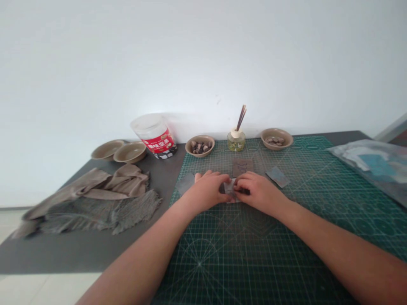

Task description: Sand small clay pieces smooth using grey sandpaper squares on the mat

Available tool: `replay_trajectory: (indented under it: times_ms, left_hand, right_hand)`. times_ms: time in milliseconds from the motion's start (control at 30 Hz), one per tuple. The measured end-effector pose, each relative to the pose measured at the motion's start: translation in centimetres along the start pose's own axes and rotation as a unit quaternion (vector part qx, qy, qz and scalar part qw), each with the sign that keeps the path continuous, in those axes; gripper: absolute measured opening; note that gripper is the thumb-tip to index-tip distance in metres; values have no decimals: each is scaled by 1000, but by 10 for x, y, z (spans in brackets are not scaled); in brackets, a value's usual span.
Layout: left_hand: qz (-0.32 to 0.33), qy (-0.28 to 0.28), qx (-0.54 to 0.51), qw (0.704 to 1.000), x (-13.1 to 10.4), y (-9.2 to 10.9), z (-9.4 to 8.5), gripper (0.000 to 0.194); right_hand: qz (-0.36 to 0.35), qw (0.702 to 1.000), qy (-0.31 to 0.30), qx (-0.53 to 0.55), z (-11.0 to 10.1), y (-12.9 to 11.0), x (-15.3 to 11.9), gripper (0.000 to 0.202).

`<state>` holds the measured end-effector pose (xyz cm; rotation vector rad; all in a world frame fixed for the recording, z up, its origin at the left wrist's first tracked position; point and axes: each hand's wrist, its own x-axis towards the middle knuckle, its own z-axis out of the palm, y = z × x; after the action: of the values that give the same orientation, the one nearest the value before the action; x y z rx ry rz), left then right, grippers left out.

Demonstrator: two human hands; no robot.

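On the green cutting mat [222, 254], my two hands meet over a small pale grey square sheet [230, 189]. My left hand [208, 189] grips the sheet's left side, thumb at the near edge and fingers at the far edge. The fingers of my right hand [256, 190] are pinched together over the sheet's right part; a small dark thing shows under them, too hidden to name. A brown square sheet with handwritten marks [242, 167] lies just beyond. Similar grey squares lie to the left [184, 184] and right [278, 176], the left one partly covered by my hand.
Along the wall stand a bowl of stones [200, 146], a reed diffuser [236, 140], a bowl of flat brownish pieces [276, 140] and a clear plastic jar with a red label [159, 142]. Two bowls [130, 152] and a crumpled scarf [104, 199] are left; a plastic bag [378, 163] is right.
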<state>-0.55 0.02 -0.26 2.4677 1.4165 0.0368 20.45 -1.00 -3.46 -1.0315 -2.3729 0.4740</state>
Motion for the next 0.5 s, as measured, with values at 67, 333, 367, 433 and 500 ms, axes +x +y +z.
replay_trajectory:
  times_ms: [67, 333, 367, 433, 500]
  left_hand:
    - [-2, -2, -6, 1000, 0, 0, 0, 51]
    - [-16, -15, -11, 1000, 1, 1, -1, 53]
    - [-15, -15, -9, 1000, 1, 1, -1, 53]
    - [-11, -15, -8, 1000, 1, 1, -1, 52]
    - [-8, -14, -8, 1000, 0, 1, -1, 51]
  right_hand:
    - [0, 1000, -6, 4, -3, 2, -4, 7]
    - [37, 999, 9, -14, -8, 7, -3, 10]
    - [33, 999, 9, -16, -7, 7, -2, 10]
    - [27, 999, 7, -16, -5, 6, -2, 11]
    - [18, 1000, 5, -14, -3, 7, -1, 11]
